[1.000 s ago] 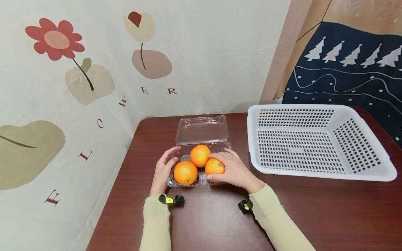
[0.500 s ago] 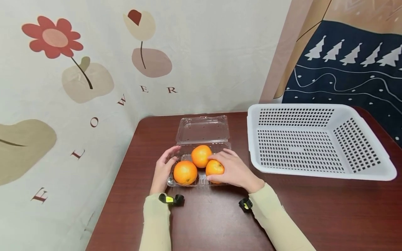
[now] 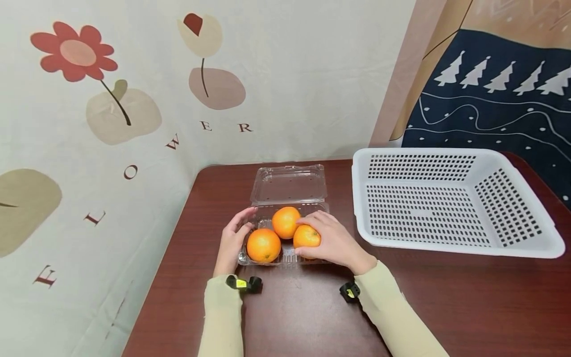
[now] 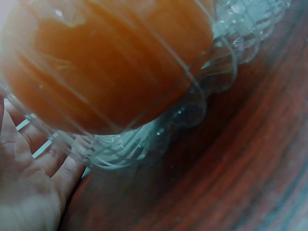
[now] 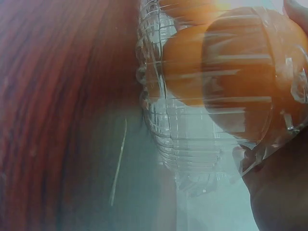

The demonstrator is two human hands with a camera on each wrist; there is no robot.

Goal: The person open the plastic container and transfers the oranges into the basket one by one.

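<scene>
The right hand (image 3: 335, 241) grasps the right-hand orange (image 3: 306, 237), which sits inside the clear box (image 3: 289, 256). A loose pinch could let the smooth peel slip, and any sideways push might jostle the far orange (image 3: 286, 222) just beyond those fingers. The left hand (image 3: 231, 244), unclenched, rests along the box's outer side; with too little support there, the thin plastic could slide or tip. The grasped orange looks round and bright, with a small stem spot on top.
</scene>
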